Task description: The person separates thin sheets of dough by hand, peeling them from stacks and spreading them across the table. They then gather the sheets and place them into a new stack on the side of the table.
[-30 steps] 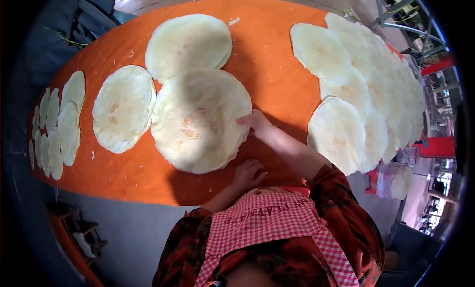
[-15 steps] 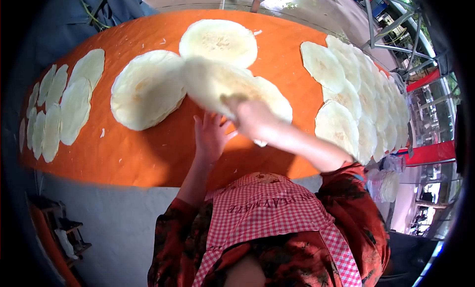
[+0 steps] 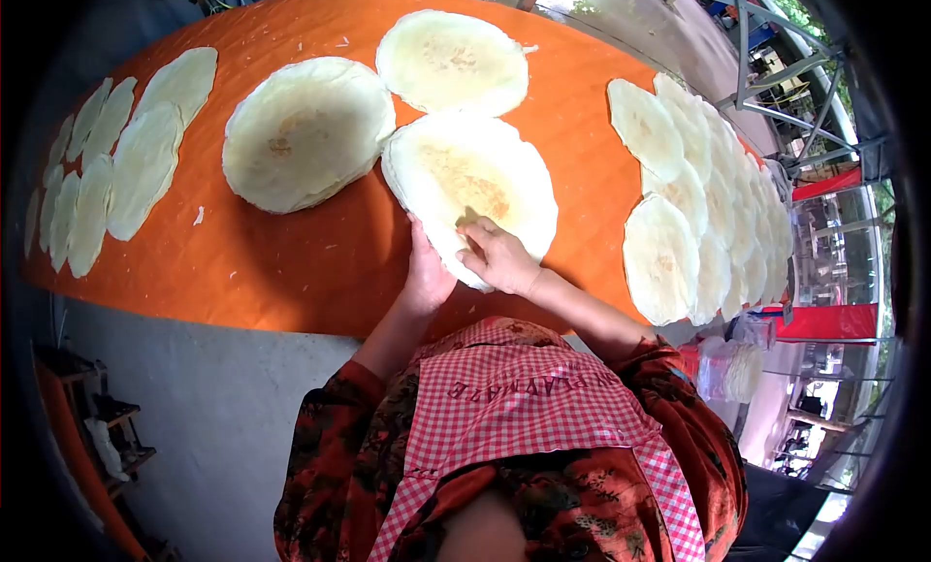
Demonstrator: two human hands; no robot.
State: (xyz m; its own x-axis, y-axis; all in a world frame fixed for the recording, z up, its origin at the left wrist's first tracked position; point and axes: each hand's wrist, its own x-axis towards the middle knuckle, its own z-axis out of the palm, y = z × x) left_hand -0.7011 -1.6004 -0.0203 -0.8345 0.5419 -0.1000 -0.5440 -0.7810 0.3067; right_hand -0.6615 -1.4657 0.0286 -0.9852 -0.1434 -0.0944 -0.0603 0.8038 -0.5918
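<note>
A near stack of round, pale flatbreads [image 3: 485, 179] with browned patches lies on the orange tabletop [image 3: 320, 271]. My left hand [image 3: 427, 269] is at the stack's lower left edge; its fingertips are partly hidden there, and I cannot tell how they are bent. On top of the stack's near part, my right hand [image 3: 499, 258] has its fingers bent and pressed together against the surface; whether a sheet is pinched is too small to tell. Another stack [image 3: 305, 135] is to the left, and a third [image 3: 451, 63] lies behind the near one.
Overlapping flatbreads [image 3: 664, 256] cover the table's right end. More flatbreads [image 3: 145, 169] lie at the left end. A metal frame [image 3: 747, 58] stands beyond the table at the upper right. Clear plastic bags [image 3: 727, 368] are below the right end.
The flatbread that my right hand was swinging over the near stack now lies flat on it. My left hand has moved from open beside the stack to its edge. The view has shifted slightly.
</note>
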